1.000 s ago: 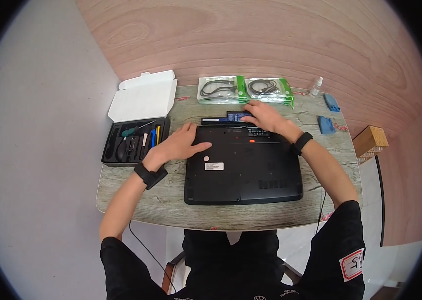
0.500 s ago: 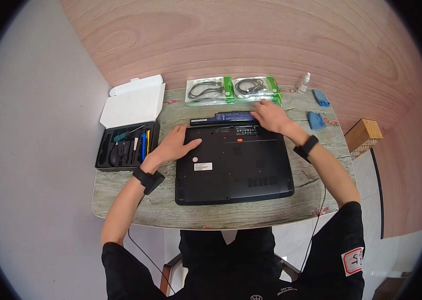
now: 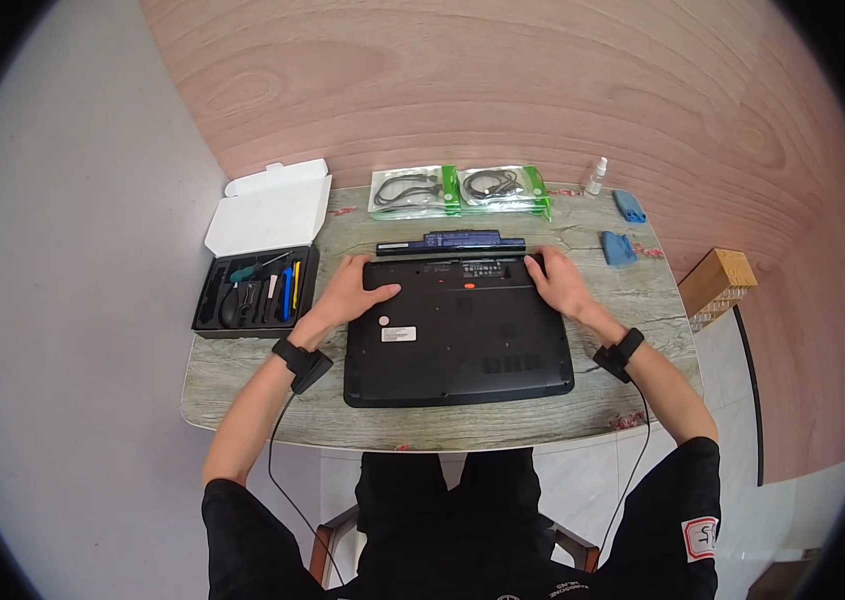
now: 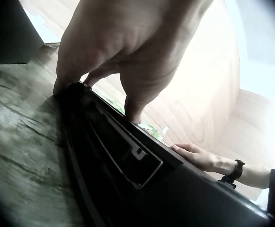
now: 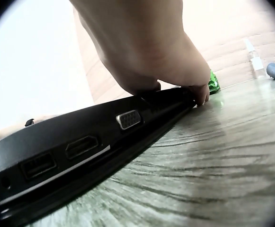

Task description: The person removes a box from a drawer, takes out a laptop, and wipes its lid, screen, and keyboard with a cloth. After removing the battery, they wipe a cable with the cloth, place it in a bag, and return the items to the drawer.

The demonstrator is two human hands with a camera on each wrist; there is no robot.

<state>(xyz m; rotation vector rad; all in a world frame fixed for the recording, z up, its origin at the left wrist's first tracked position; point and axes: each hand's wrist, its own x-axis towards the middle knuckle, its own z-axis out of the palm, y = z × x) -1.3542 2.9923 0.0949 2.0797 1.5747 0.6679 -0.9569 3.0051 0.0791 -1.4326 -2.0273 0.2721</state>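
A black laptop point(image 3: 458, 345) lies upside down on the table, its underside with labels and an orange latch facing up. Behind its far edge lies a long battery pack point(image 3: 453, 242), dark with a blue-purple label face, apart from both hands. My left hand point(image 3: 348, 291) grips the far left corner, thumb on the underside and fingers over the edge. At the far right corner, my right hand point(image 3: 562, 285) holds the laptop the same way. The right wrist view shows its fingertips point(image 5: 202, 96) down at the corner, past the side ports point(image 5: 129, 120).
An open tool box point(image 3: 255, 290) with a screwdriver and pry tools stands left. Two bagged cables point(image 3: 411, 192) lie at the back. A spray bottle point(image 3: 597, 176) and blue cloths point(image 3: 619, 248) sit at the right. Wrist-camera cords hang past the table's front edge.
My right hand has let go of the battery pack and come back to the laptop's far right corner. The battery pack now lies behind the laptop. My left hand stays at its corner.
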